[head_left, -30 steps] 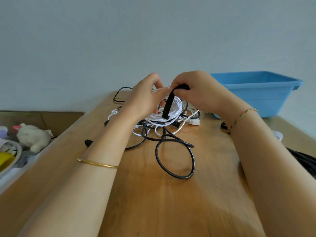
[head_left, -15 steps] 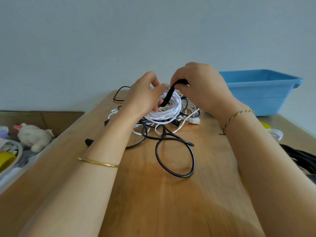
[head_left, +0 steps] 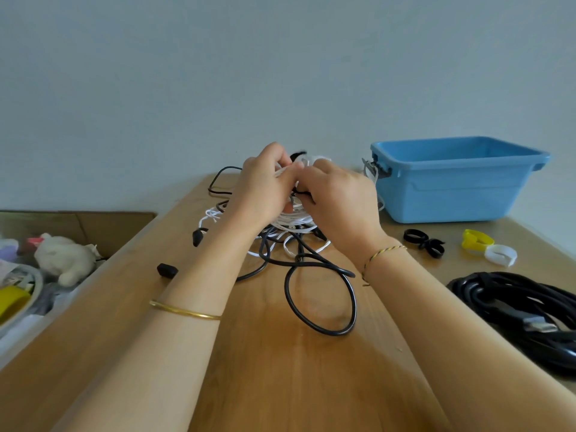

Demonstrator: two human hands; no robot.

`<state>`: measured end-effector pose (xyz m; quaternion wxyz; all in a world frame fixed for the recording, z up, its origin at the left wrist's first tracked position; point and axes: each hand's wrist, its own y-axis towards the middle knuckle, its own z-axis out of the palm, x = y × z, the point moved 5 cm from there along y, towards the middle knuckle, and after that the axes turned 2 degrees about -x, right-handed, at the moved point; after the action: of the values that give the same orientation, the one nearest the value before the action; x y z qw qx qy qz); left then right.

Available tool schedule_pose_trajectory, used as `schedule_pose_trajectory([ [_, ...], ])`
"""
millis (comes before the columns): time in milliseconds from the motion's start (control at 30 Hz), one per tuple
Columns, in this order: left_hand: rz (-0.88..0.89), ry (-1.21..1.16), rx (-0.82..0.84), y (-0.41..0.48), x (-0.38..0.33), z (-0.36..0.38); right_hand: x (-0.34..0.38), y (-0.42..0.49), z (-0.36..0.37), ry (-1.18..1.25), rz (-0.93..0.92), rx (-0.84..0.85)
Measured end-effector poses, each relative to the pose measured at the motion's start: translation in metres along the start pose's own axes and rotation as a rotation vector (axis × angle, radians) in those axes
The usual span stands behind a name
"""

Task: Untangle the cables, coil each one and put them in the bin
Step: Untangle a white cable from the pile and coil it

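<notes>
Near bin [head_left: 452, 198] | black coil [head_left: 511, 294] | left hand [head_left: 265, 185], right hand [head_left: 339, 198] grip white cable [head_left: 293, 221]

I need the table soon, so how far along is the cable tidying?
Done: one thick black cable lies coiled on the table, right of the arms, not in the blue bin. In hand: left hand and right hand grip the white cable, bunched into a coil, with a black strap at the fingers. Left: the thin black cable lies loose beneath, and the bin's visible part holds nothing.

Our right hand [head_left: 339, 194] has met our left hand [head_left: 265, 185] on the white cable coil [head_left: 293, 219]; the flat black strap [head_left: 298, 156] now pokes above.
</notes>
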<state>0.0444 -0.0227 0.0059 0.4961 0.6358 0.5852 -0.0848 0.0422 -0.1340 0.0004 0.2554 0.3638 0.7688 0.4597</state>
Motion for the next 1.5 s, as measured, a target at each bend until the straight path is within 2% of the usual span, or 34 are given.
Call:
schedule_pose_trajectory([
  [100, 0.002, -0.011, 0.014, 0.001, 0.004, 0.003, 0.001, -0.003, -0.004, -0.004, -0.014, -0.071],
  [333, -0.011, -0.065, -0.001, 0.001, 0.008, 0.003, -0.006, -0.004, 0.002, 0.066, 0.064, -0.085],
  [567, -0.082, -0.064, -0.020, 0.002, 0.009, -0.001, -0.004, 0.003, -0.006, 0.075, 0.014, -0.141],
  [767, -0.059, 0.044, 0.031, -0.001, 0.005, 0.004, -0.002, 0.007, -0.008, 0.202, -0.073, -0.110],
  [900, -0.047, 0.019, 0.065, -0.005, 0.000, 0.004, -0.011, 0.008, -0.004, 0.308, -0.028, -0.085],
  [1100, -0.078, 0.018, 0.107, -0.006, -0.001, 0.004, -0.013, 0.007, 0.000, 0.271, -0.029, -0.065],
  [1400, -0.056, -0.154, 0.202, -0.004, 0.005, 0.004, -0.011, 0.006, -0.012, 0.230, 0.002, -0.147],
  [1500, -0.068, -0.208, 0.189, -0.003, 0.010, 0.004, -0.007, 0.004, -0.013, 0.255, 0.003, -0.151],
])
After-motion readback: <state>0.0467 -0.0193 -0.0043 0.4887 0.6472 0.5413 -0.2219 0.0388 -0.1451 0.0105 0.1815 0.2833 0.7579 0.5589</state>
